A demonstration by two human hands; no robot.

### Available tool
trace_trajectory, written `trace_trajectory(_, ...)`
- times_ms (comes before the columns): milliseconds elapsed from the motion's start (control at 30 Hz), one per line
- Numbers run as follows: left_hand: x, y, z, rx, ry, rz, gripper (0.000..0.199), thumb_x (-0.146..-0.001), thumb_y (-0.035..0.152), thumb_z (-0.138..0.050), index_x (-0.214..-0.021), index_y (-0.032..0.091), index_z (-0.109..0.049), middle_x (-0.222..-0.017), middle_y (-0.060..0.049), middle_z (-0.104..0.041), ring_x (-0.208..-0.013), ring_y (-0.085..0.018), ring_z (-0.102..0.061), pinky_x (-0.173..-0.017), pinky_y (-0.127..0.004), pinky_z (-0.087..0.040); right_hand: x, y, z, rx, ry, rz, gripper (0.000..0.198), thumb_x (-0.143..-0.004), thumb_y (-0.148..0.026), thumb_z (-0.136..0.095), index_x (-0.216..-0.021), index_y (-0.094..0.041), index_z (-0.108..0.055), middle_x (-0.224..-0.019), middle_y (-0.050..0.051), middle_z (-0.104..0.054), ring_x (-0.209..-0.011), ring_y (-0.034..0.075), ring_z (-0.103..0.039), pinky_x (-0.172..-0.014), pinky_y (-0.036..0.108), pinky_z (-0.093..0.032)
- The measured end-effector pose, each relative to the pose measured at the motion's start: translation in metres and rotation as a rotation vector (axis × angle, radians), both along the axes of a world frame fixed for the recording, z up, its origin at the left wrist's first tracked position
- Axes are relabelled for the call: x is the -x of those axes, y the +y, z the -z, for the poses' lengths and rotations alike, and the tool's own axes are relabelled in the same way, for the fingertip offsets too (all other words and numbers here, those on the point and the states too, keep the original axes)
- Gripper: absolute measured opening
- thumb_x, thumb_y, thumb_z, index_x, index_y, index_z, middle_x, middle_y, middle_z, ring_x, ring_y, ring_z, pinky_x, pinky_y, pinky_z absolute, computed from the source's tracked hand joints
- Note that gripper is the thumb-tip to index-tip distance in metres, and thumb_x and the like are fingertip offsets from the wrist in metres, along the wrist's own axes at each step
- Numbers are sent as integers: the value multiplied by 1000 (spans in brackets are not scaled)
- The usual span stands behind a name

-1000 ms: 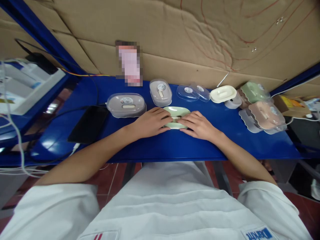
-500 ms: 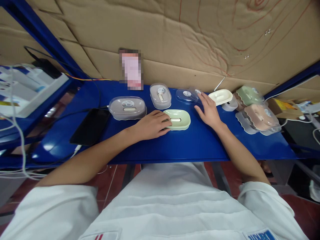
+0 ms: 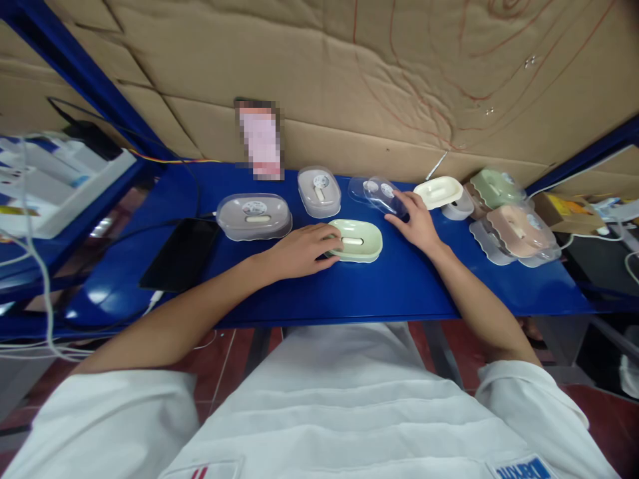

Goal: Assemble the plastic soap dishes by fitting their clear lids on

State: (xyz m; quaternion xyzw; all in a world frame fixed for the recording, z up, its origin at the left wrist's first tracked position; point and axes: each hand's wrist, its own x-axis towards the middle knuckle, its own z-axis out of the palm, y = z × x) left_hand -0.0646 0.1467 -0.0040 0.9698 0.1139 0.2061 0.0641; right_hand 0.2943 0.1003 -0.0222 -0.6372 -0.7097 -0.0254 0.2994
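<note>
My left hand (image 3: 304,251) grips the left end of a pale green soap dish (image 3: 367,243), thumb on the near side and fingers over the far rim. A white oblong piece lies in the middle of the dish. With its thumb and fingers, my right hand (image 3: 418,223) holds the right end of a clear plastic lid (image 3: 378,199) bearing a round sticker. This lid overlaps another clear lid (image 3: 355,189) behind it. A cream soap dish tray (image 3: 439,192) rests beyond my right hand, leaning on a white base (image 3: 458,207).
Two greyish lidded soap dishes (image 3: 254,226) (image 3: 319,199) stand to the left and back. Pink and green lidded dishes (image 3: 522,229) (image 3: 496,187) are stacked at right. A black tablet (image 3: 180,256) with a cable lies left. Cardboard (image 3: 329,80) walls the back of the blue table (image 3: 349,299).
My right hand has drawn the clear lid slightly nearer, and more of it shows over the other lid. My left hand stays on the green soap dish.
</note>
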Motion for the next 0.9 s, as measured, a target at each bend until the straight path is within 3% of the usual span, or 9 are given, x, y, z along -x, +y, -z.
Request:
trace_trajectory(100, 0, -1, -2, 9, -37, -48, 38, -102, 30, -69, -138, 22, -64, -152, -16, -57, -141, -31, -60, -105, -44, -62, 13, -11, -16, -27, 62, -69, 68, -103, -69, -55, -153, -24, -61, -148, 18, -63, -137, 35, -62, -119, 59, -50)
trace_trajectory(200, 0, -1, -6, -18, -95, -60, 53, -98, 30, -74, -147, 20, -56, -162, -22, -46, -153, -37, -47, -118, -55, -53, 35, -30, -31, 52, 48, -295, 62, -103, -63, -59, -156, -30, -60, -156, 14, -59, -144, 34, -58, -123, 58, -47)
trace_trajectory(333, 1, 1, -7, 4, -84, -57, 52, -97, 30, -76, -144, 20, -57, -155, -21, -52, -147, -37, -52, -119, -57, -51, 57, -46, -37, 163, -72, -484, 59, -106, -56, -58, -160, -32, -56, -163, 13, -53, -150, 33, -52, -124, 58, -47)
trace_trajectory(433, 1, 3, -6, 43, -37, -66, 47, -97, 30, -76, -140, 20, -59, -145, -16, -60, -136, -33, -61, -111, -51, -58, 61, -49, -36, 138, -169, -479, 62, -106, -56, -59, -162, -31, -53, -166, 14, -49, -153, 35, -49, -124, 59, -45)
trace_trajectory(567, 2, 4, -5, 39, -22, -68, 44, -97, 28, -74, -138, 21, -59, -144, -16, -60, -139, -32, -59, -105, -46, -61, 64, -51, -34, 136, -307, -436, 73, -102, -63, -62, -166, -32, -47, -172, 14, -43, -153, 38, -47, -123, 63, -44)
trace_trajectory(900, 3, 8, -4, 72, -26, -47, 40, -100, 27, -67, -138, 20, -58, -148, -17, -57, -143, -33, -56, -111, -47, -58, 72, -56, -20, 11, -540, -321, 72, -105, -62, -57, -167, -29, -45, -167, 16, -51, -143, 39, -57, -116, 56, -50)
